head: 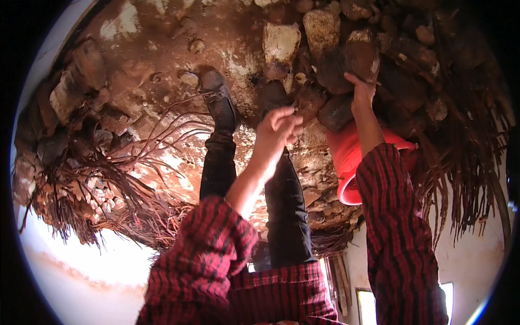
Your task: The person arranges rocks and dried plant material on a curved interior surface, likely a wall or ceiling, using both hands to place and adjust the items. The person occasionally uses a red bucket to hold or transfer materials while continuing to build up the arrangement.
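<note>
My right hand [364, 90] is on the lower end of a reddish-brown rounded stone [362, 59], thumb along its left side, the other fingers mostly hidden. A darker stone [334, 73] lies just to the left of it. My left hand [279, 126] hangs in front of my right leg, fingers loosely bent and apart, with nothing seen in it. Beneath my right forearm, a red plastic bucket [341, 152] leans tilted, its rim toward me; its inside is mostly hidden by my sleeve.
Pale blocks [281, 42] and many stones lie at the upper right. Thin sticks [467, 174] are heaped along the right, and a brushwood pile [122, 191] spreads at the left, some twigs reaching my left shoe [215, 83]. The floor [162, 61] is bare, uneven earth.
</note>
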`<control>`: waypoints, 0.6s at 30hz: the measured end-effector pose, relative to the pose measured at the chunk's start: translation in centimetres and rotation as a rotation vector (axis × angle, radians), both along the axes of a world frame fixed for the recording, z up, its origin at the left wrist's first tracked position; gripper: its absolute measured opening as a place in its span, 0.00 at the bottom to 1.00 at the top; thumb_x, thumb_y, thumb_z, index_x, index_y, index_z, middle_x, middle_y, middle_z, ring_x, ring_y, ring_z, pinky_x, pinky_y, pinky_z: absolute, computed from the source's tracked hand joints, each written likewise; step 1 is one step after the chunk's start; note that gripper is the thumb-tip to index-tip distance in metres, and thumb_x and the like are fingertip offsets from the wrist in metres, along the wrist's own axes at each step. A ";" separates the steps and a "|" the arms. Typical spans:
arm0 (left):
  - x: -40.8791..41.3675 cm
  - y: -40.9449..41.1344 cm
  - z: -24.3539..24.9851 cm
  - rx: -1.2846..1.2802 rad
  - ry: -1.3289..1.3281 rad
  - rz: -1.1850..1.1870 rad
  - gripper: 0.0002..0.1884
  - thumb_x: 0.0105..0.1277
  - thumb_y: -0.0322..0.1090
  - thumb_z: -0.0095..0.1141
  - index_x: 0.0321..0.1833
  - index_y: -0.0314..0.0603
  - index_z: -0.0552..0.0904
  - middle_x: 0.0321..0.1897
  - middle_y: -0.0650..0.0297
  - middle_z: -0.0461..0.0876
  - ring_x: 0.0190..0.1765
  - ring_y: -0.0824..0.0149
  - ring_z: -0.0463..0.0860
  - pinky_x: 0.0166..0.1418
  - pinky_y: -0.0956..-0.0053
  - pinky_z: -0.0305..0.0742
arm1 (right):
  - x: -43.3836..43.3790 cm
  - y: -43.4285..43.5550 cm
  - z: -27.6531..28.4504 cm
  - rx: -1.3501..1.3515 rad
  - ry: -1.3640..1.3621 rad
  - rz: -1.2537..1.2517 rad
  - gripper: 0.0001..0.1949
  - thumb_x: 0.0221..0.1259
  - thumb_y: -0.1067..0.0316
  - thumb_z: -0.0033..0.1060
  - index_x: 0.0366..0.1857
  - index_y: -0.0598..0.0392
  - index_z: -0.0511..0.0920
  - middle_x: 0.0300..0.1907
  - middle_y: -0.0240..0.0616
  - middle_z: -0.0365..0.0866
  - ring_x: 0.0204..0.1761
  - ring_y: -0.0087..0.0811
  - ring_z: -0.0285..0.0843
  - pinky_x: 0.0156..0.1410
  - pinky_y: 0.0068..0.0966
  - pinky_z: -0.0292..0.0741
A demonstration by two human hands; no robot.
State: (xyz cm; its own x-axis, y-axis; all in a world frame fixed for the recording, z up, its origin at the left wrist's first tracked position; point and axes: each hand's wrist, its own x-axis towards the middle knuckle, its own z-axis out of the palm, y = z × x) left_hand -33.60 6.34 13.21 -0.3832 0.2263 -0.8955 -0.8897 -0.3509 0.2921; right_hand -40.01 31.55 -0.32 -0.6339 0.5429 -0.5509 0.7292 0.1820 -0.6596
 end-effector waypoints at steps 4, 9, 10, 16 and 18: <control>-4.6 -0.1 -6.8 -0.113 0.208 -0.181 0.27 0.68 0.45 0.49 0.64 0.35 0.65 0.59 0.49 0.71 0.57 0.59 0.74 0.57 0.65 0.72 | -2.5 -4.5 1.1 0.336 -0.047 0.236 0.45 0.31 0.58 0.80 0.58 0.64 0.64 0.58 0.48 0.69 0.58 0.42 0.69 0.60 0.30 0.68; -11.9 2.8 -12.3 -0.132 0.619 -0.162 0.36 0.62 0.55 0.54 0.67 0.39 0.61 0.59 0.50 0.70 0.59 0.57 0.72 0.61 0.65 0.67 | -7.3 -0.8 -0.4 0.436 0.047 0.548 0.44 0.31 0.54 0.79 0.57 0.64 0.67 0.53 0.52 0.75 0.56 0.43 0.73 0.57 0.33 0.71; -13.2 3.2 -11.6 -0.146 0.498 -0.178 0.38 0.59 0.50 0.59 0.68 0.41 0.59 0.62 0.50 0.65 0.61 0.54 0.70 0.61 0.62 0.67 | -7.5 -0.1 0.3 0.313 0.034 0.614 0.43 0.31 0.54 0.79 0.56 0.64 0.67 0.51 0.51 0.76 0.54 0.43 0.75 0.56 0.33 0.72; -8.7 4.5 -9.0 -0.281 0.706 -0.335 0.35 0.62 0.50 0.56 0.63 0.31 0.61 0.51 0.40 0.74 0.49 0.50 0.77 0.53 0.64 0.72 | -1.9 -2.8 6.9 0.209 -0.117 1.057 0.42 0.28 0.59 0.74 0.58 0.55 0.66 0.41 0.53 0.80 0.45 0.51 0.78 0.50 0.38 0.76; -2.0 3.9 -7.4 -0.349 0.479 -0.433 0.31 0.63 0.53 0.52 0.60 0.36 0.68 0.46 0.42 0.77 0.47 0.43 0.78 0.52 0.61 0.73 | 1.8 -5.4 11.4 0.056 -0.427 1.050 0.42 0.28 0.66 0.70 0.60 0.46 0.65 0.42 0.52 0.80 0.45 0.51 0.79 0.51 0.40 0.76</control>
State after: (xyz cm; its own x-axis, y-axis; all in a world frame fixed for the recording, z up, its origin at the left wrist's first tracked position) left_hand -35.65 10.27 5.79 -0.6917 0.1781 -0.6998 -0.6743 0.1874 0.7142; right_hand -38.16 26.15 11.10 -0.5557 -0.1160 -0.8232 0.3619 0.8577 -0.3652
